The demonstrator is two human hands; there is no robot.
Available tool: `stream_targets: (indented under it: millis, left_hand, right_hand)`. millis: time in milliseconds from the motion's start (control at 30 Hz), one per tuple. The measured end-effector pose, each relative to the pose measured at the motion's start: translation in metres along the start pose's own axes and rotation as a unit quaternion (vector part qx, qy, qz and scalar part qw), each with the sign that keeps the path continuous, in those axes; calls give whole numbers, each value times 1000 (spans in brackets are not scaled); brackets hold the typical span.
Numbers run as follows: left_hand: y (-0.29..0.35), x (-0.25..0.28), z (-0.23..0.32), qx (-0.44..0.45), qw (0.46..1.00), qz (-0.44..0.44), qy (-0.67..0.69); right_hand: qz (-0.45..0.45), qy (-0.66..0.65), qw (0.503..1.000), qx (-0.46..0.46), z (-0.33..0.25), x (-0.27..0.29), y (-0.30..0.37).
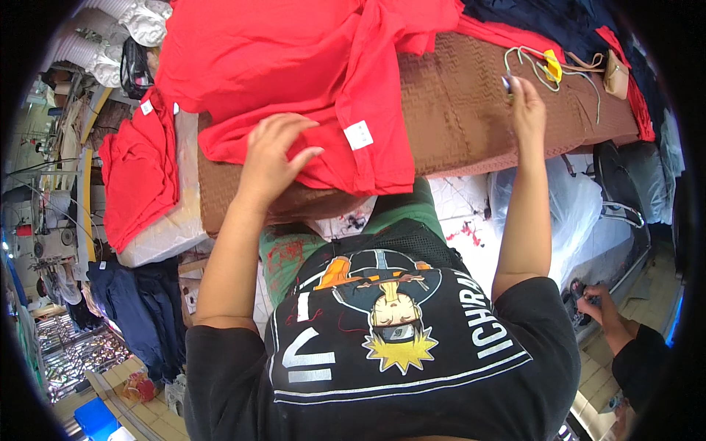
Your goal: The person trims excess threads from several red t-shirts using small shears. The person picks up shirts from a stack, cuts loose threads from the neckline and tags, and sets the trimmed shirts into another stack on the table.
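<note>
Red garments (272, 59) lie spread over the brown-covered table in front of me, with a white tag (358, 135) on the piece nearest me. My left hand (278, 151) rests on that red cloth, thumb and fingers apart, left of the tag. Over the brown cover to the right, my right hand (528, 109) has its fingers closed around something small with a dark tip; its kind cannot be made out. Just beyond that hand, a pale cord (531, 67) lies looped beside a yellow piece (553, 66).
Another red garment (140, 173) lies on a wrapped surface at the left, with dark blue clothes (143, 316) hanging below. A beige pouch (616, 75) sits at the table's far right. Clear plastic (540, 213) covers something beside a black chair (621, 180). Another person's arm (621, 331) shows at lower right.
</note>
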State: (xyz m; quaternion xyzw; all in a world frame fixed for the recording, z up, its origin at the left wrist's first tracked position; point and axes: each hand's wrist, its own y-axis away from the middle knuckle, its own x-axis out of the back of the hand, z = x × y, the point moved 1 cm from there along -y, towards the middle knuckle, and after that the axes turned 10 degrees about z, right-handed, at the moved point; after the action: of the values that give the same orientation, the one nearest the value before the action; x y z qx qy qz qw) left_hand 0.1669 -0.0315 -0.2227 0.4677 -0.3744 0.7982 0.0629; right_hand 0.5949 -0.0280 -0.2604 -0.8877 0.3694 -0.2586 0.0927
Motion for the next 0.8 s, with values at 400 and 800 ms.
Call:
stream_targets:
  millis: [400,800]
  left_hand:
    - [19,38,-43,169,974,65,139]
    - [14,-59,107,-106,987,-105,54]
  right_hand:
    - [-154,-135,976,-76,-101,-13,71]
    - [-73,267,961,12,-10,83,25]
